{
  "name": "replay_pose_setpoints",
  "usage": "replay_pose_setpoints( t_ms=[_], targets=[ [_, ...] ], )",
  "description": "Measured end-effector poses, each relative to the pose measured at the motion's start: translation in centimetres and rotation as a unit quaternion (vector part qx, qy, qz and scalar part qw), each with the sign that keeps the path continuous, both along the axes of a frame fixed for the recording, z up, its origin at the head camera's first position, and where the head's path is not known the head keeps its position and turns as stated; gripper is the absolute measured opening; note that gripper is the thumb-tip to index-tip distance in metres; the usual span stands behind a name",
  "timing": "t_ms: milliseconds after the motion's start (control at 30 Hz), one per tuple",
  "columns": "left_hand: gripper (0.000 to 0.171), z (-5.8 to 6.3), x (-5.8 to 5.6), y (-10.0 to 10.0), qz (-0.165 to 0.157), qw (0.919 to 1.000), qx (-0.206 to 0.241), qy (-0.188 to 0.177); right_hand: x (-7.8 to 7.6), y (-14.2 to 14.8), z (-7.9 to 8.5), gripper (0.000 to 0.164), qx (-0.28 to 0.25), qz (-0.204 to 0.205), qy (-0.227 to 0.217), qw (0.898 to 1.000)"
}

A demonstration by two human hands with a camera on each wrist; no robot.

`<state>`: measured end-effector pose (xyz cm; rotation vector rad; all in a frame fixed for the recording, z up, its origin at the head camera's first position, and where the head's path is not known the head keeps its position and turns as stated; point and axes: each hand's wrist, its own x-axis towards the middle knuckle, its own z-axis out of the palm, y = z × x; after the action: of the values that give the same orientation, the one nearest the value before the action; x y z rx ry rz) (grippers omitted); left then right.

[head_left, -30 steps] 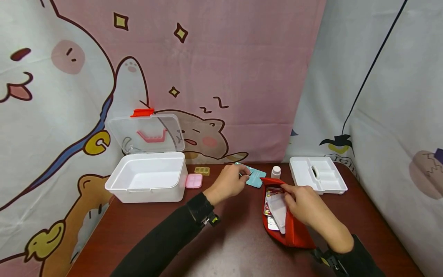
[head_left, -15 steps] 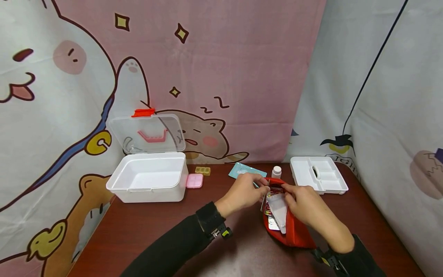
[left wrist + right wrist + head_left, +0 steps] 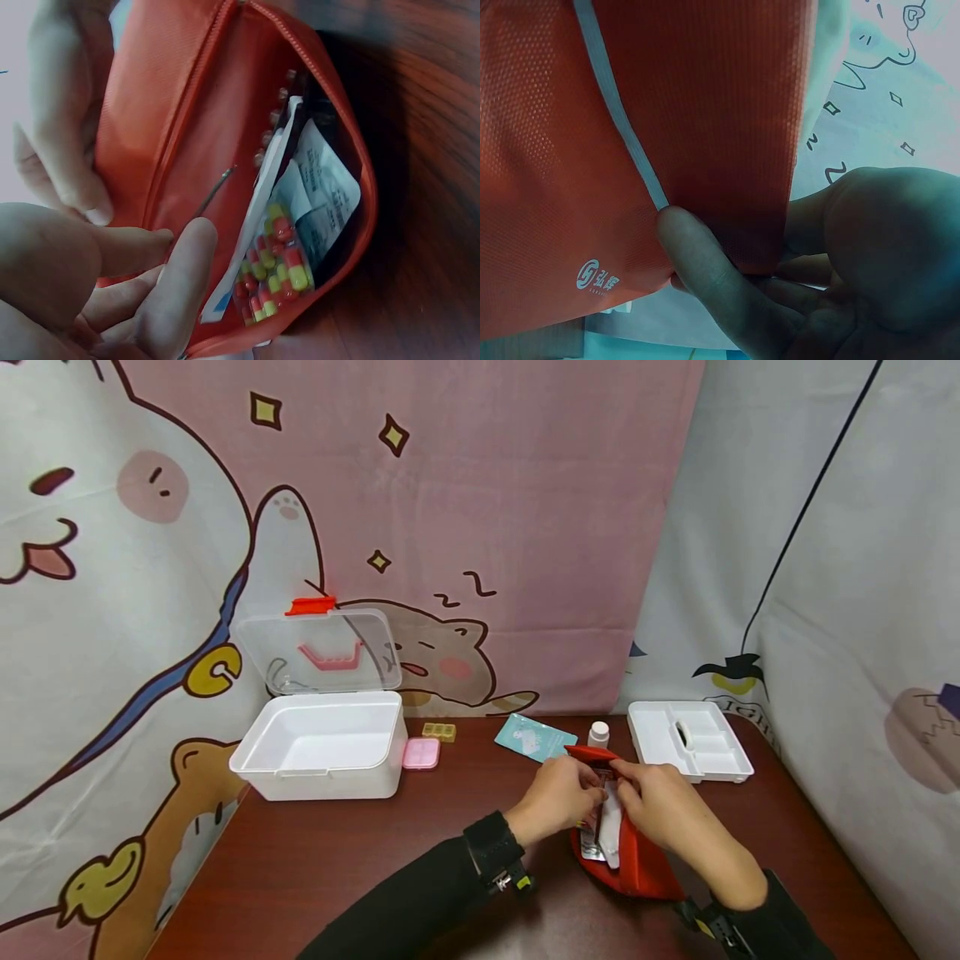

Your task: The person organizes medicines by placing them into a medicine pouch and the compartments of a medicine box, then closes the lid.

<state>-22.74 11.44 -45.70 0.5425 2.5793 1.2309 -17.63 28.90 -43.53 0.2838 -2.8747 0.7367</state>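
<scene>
A red zippered pouch [image 3: 648, 868] lies unzipped on the table. My right hand [image 3: 663, 797] grips its upper edge, thumb on the outer face beside a grey strip [image 3: 619, 105]. Over the opening, my left hand [image 3: 558, 797] pinches a thin, dark metal tool [image 3: 214, 196] with a narrow tip; its other end is hidden by the fingers. Inside the pouch, the left wrist view shows red-and-yellow capsules [image 3: 270, 277] in a clear blister pack, a white packet [image 3: 259, 199] seen edge-on, and a printed silvery packet [image 3: 326, 187].
A light-blue sachet [image 3: 536, 737] and a white-capped bottle [image 3: 598, 734] stand behind the pouch. At right is a white compartment tray [image 3: 690, 739]. Left are an open white box [image 3: 318, 781] with a clear lid [image 3: 322, 652], a pink case [image 3: 421, 752] and a yellow pill case [image 3: 438, 732].
My left hand has moved right and towards me, from the blue sachet to the pouch opening, carrying the thin metal tool. The right hand keeps its grip on the pouch.
</scene>
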Motion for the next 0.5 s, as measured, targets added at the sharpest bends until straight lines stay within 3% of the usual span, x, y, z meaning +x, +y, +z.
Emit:
replay_pose_setpoints(
  t_ms=[200, 500],
  targets=[
    [0.012, -0.5, -0.3, 1.1, 0.0, 0.9975, -0.057, 0.042, 0.0, 0.0, 0.0, 0.04, -0.001, 0.002, -0.008, 1.0],
    [0.015, -0.7, -0.5, 2.1, 0.001, 0.998, -0.056, 0.029, -0.1, 0.1, 0.0, 0.04, 0.003, 0.003, -0.001, 1.0]
  ],
)
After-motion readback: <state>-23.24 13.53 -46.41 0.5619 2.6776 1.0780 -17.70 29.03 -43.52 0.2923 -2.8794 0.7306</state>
